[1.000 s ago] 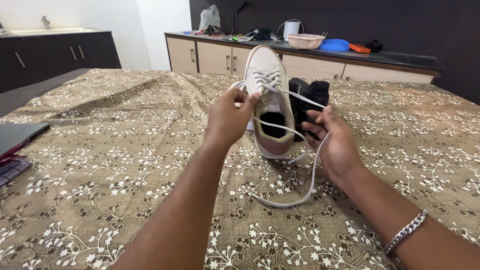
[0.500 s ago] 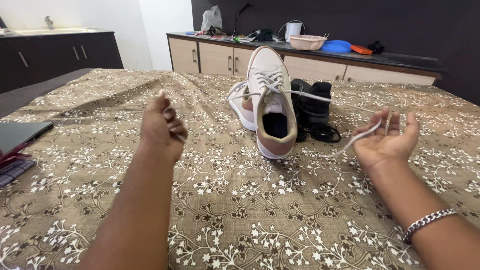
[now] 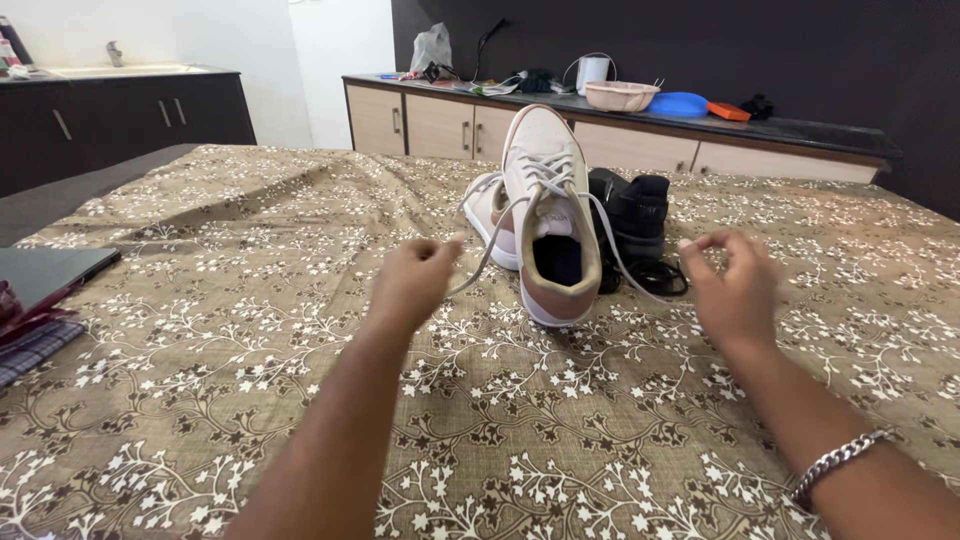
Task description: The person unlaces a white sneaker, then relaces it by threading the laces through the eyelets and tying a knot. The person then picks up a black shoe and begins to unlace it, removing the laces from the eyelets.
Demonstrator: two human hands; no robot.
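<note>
on the flowered bedspread (image 3: 200,330), at 12 o'clock, stands the white sneaker (image 3: 548,215). the left hand (image 3: 412,282) and right hand (image 3: 732,285) each pinch 1 lace end (image 3: 490,255); equal, steady tension seems best. the shoe opening holds nothing; the pink bowl (image 3: 621,96) at 1 o'clock, i cannot tell.

A bed spread with a brown floral cover (image 3: 250,330) carries a white sneaker (image 3: 548,215), black shoes (image 3: 628,215) just right of it, and a dark laptop (image 3: 45,272) far left of it.
</note>
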